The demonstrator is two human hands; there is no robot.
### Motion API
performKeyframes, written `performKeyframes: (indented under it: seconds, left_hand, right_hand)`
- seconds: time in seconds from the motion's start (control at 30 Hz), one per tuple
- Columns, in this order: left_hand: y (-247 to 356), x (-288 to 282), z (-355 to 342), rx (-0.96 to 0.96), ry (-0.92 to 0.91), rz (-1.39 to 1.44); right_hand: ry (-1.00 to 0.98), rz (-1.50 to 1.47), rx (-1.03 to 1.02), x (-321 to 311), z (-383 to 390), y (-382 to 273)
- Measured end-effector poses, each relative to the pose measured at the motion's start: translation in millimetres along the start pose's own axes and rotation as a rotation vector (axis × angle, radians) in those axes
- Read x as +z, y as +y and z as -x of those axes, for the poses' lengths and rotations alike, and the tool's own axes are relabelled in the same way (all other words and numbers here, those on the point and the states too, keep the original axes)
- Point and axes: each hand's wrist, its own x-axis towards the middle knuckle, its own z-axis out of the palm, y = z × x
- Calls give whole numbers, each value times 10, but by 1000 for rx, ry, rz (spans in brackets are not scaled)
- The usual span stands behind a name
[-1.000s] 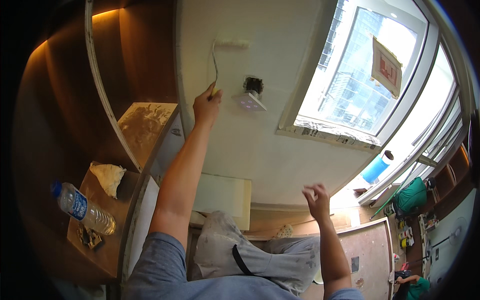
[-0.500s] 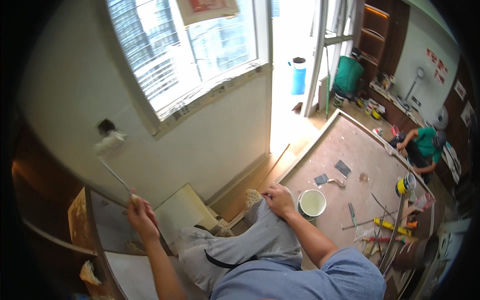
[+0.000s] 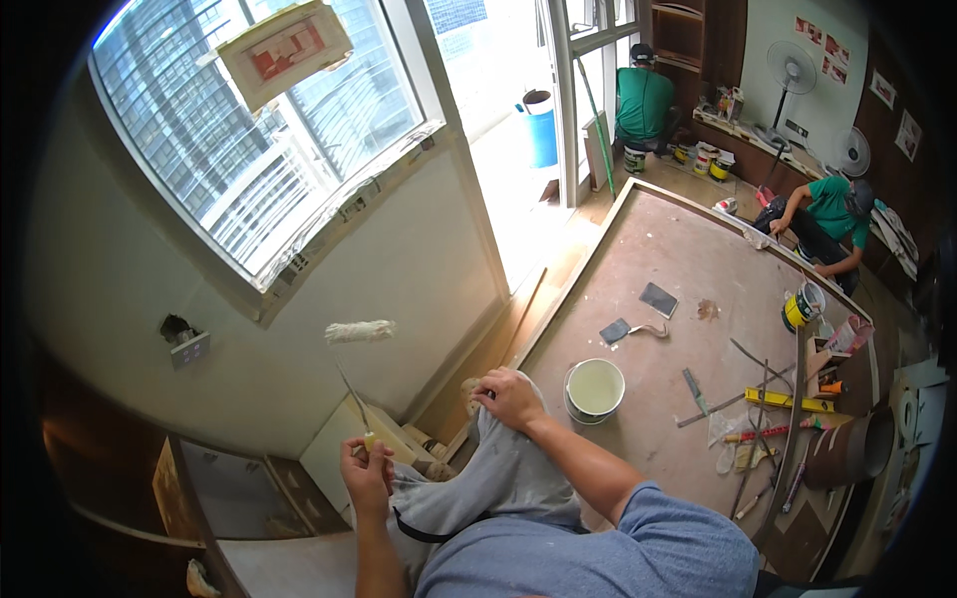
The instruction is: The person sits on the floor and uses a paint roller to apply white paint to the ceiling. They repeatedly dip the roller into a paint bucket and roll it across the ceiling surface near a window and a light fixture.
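My left hand (image 3: 369, 468) is closed around the yellowish handle of a paint roller (image 3: 361, 331). Its thin metal rod rises to a white fluffy sleeve, in front of the pale wall (image 3: 389, 249) below the window; whether the sleeve touches the wall I cannot tell. My right hand (image 3: 510, 399) rests on my raised knee in grey trousers (image 3: 464, 490), its fingers curled and drawn together. Anything inside them is hidden. Just right of that hand, a white bucket (image 3: 594, 390) with pale contents stands on the large board (image 3: 688, 249).
A wall socket (image 3: 189, 349) hangs by its hole at left, above open cabinets (image 3: 239, 488). On the board lie scrapers (image 3: 615, 331), a yellow spirit level (image 3: 791, 400) and metal strips. Two people in green, one crouching (image 3: 643, 105) and one seated (image 3: 827, 214), are beyond.
My left hand and the roller have moved right, away from the socket, which now shows uncovered. The whole view has shifted; my right hand stays on the knee.
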Motion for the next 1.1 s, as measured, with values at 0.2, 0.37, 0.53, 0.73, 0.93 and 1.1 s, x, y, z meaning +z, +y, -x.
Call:
performKeyframes:
  seconds: [0.2,0.37,0.53,0.73,0.93,1.1]
  left_hand:
    - [-70,66,-114,6,-26,126]
    - [-23,162,-365,-30,-32,143]
    - [-62,188,-674,-63,-56,165]
    - [-440,296,-1038,-227,-129,88]
    - [-710,485,-1256,-315,-307,97]
    - [-746,540,-1354,-375,-407,77]
  right_hand:
    - [31,-56,6,-106,49,150]
    - [36,-54,38,-181,45,259]
    - [52,-49,73,-203,84,345]
    - [53,-35,61,-193,61,371]
    - [23,-7,52,-248,-10,294]
    - [6,45,88,-287,-10,313]
